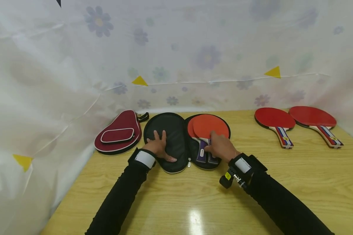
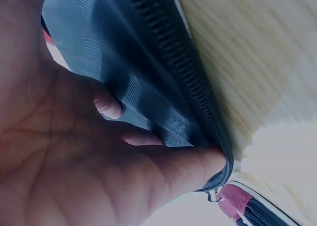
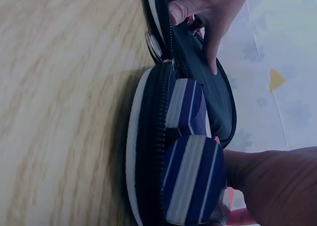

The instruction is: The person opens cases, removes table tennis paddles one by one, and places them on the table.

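Note:
A black-lined zip case (image 1: 175, 125) lies unfolded on the table. Its right half holds two overlapping red table tennis bats, the upper bat (image 1: 209, 124) and the lower bat (image 1: 190, 128), with blue striped handles toward the person. My right hand (image 1: 223, 147) grips the upper bat by its handle; in the right wrist view the handle's striped end (image 3: 194, 179) shows beside the palm. Fingers spread, my left hand (image 1: 157, 147) rests on the lining of the left half. In the left wrist view, one straight digit (image 2: 190, 169) reaches the zipped rim (image 2: 173, 52).
A closed maroon bat case (image 1: 117, 133) lies left of the open one, its black strap (image 1: 143, 117) behind. At the right lie two more red bats, one nearer (image 1: 275, 117) and one farther right (image 1: 311, 116). Floral sheeting (image 1: 176, 49) hangs behind the wooden table (image 1: 176, 202).

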### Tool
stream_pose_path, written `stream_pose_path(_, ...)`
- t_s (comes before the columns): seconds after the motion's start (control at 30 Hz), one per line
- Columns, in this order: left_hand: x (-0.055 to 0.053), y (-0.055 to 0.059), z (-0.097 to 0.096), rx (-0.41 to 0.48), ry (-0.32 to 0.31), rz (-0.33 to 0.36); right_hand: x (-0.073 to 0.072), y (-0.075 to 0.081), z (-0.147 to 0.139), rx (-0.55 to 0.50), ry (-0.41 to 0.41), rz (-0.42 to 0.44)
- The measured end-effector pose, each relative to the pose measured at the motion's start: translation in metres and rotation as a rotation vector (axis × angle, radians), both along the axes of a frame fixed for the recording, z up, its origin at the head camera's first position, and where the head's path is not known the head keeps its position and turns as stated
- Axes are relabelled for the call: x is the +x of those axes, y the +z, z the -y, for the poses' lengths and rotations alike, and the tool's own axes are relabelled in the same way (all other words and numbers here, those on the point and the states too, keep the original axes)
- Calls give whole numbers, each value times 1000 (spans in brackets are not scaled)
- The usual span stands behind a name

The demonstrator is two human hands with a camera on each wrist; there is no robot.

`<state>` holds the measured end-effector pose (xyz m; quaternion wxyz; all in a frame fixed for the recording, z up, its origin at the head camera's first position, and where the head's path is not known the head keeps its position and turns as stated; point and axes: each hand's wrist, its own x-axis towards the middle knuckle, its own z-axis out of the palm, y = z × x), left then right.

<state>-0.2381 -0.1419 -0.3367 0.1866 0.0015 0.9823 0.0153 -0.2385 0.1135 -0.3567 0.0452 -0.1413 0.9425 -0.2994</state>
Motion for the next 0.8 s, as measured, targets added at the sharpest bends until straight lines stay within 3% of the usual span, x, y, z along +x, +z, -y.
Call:
stream_pose_path(0.33, -1, -1, 0, 2, -2, 5, -2, -6, 1, 1, -7, 3)
stream_pose_path(0.6, 0, 0, 0, 13, 2, 11, 1, -9, 0, 2, -4, -115)
stream_pose_path(0.8, 0, 1, -1, 10, 5, 15, 5, -1, -2, 0, -10, -173)
